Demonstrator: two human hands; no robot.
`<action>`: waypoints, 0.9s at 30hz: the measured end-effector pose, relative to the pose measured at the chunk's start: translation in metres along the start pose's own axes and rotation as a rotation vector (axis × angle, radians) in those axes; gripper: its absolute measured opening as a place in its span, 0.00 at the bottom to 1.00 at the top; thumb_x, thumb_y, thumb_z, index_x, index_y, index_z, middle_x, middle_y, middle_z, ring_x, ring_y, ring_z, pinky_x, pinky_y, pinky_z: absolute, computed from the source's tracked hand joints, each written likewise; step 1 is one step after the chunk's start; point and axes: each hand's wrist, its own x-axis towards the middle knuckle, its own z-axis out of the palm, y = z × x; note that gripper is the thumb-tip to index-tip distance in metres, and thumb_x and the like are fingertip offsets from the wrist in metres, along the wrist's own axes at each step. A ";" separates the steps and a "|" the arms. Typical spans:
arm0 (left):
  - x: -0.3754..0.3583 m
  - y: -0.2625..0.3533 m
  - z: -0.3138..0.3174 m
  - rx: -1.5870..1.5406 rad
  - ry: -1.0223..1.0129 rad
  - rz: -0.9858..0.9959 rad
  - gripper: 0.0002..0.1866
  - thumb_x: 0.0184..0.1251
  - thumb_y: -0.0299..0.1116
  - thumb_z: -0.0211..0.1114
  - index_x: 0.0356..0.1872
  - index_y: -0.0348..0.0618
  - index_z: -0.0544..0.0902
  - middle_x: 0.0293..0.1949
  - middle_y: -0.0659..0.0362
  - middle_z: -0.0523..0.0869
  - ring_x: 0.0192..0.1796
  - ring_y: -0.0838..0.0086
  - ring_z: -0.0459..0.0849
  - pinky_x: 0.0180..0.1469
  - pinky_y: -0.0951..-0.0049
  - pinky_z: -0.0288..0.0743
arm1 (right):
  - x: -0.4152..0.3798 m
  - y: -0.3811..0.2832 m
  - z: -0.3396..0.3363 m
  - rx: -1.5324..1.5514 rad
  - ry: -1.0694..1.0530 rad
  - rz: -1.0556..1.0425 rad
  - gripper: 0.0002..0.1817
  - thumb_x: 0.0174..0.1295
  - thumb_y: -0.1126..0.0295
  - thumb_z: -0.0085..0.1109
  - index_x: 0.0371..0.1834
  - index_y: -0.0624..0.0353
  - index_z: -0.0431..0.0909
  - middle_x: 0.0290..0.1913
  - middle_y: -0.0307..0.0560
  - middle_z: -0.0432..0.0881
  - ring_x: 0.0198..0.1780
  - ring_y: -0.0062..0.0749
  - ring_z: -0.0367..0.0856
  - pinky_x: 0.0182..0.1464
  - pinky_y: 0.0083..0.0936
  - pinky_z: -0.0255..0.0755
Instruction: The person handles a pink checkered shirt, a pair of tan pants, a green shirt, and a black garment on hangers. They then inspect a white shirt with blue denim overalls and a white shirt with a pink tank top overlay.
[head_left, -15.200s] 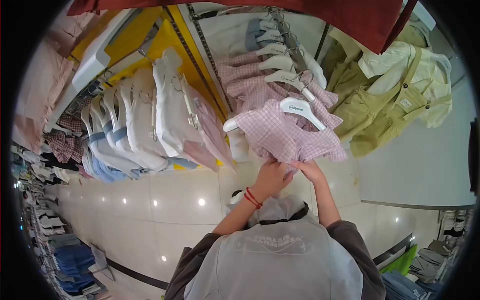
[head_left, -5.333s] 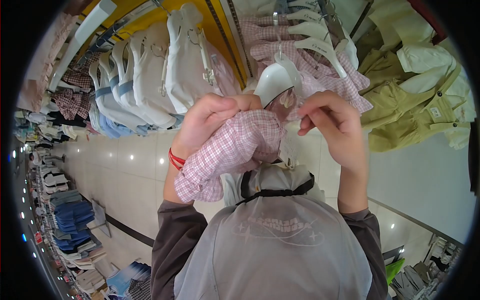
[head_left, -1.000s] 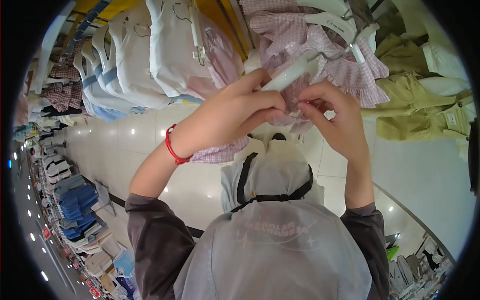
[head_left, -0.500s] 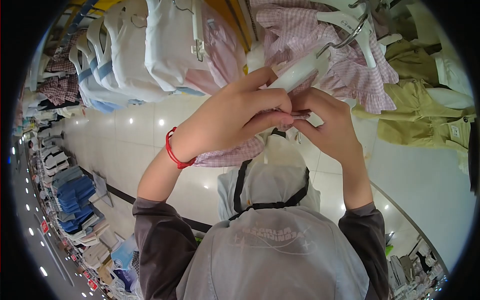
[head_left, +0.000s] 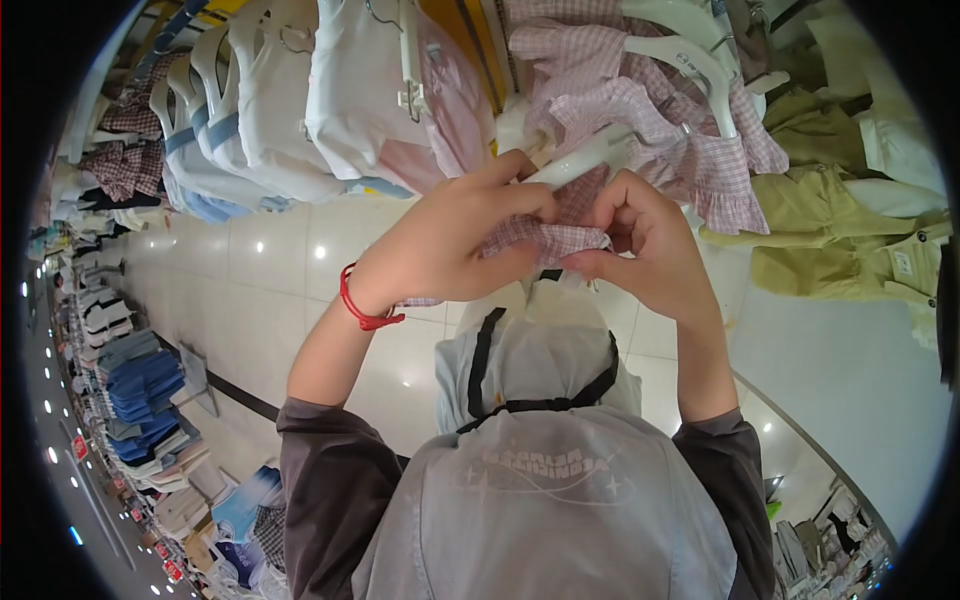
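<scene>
A pink gingham garment (head_left: 560, 240) on a white plastic hanger (head_left: 585, 162) is between my hands, in front of my chest. My left hand (head_left: 450, 240), with a red cord bracelet (head_left: 358, 305) at its wrist, is closed around the hanger's near arm and the cloth. Thumb and curled fingers of my right hand (head_left: 655, 250) pinch the folded edge of the same garment. Some of the cloth is hidden behind my left hand and forearm.
White tops (head_left: 275, 110) hang at the upper left. More pink gingham clothes (head_left: 735, 180) hang just beyond my hands, with olive garments (head_left: 830, 250) to the right. Folded jeans (head_left: 145, 385) are stacked at the far left, above a tiled floor (head_left: 285, 265).
My right hand has lowered slightly, and the two hands have parted a little. More of the gingham edge shows stretched between them. The hanger has shifted slightly left.
</scene>
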 end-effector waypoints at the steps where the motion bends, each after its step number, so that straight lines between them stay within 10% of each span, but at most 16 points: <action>1: 0.000 0.001 -0.001 -0.041 0.010 0.019 0.08 0.52 0.28 0.64 0.31 0.40 0.75 0.32 0.57 0.71 0.34 0.65 0.72 0.36 0.73 0.65 | -0.001 -0.003 -0.001 0.061 -0.025 0.046 0.18 0.45 0.78 0.68 0.28 0.58 0.63 0.26 0.35 0.72 0.30 0.15 0.76 0.27 0.14 0.68; 18: -0.022 0.013 -0.017 -0.460 0.021 -0.145 0.06 0.61 0.27 0.59 0.28 0.38 0.72 0.28 0.64 0.70 0.33 0.82 0.67 0.36 0.80 0.63 | -0.008 -0.034 -0.011 0.435 -0.102 0.074 0.12 0.55 0.81 0.56 0.35 0.59 0.62 0.29 0.45 0.77 0.29 0.28 0.82 0.29 0.17 0.76; 27: 0.002 0.023 -0.052 -0.034 0.009 -0.034 0.09 0.66 0.31 0.54 0.28 0.38 0.70 0.25 0.64 0.66 0.29 0.80 0.63 0.33 0.79 0.62 | 0.024 -0.073 -0.028 -0.392 -0.039 -0.352 0.06 0.53 0.84 0.47 0.32 0.63 0.71 0.28 0.39 0.76 0.25 0.18 0.71 0.27 0.16 0.68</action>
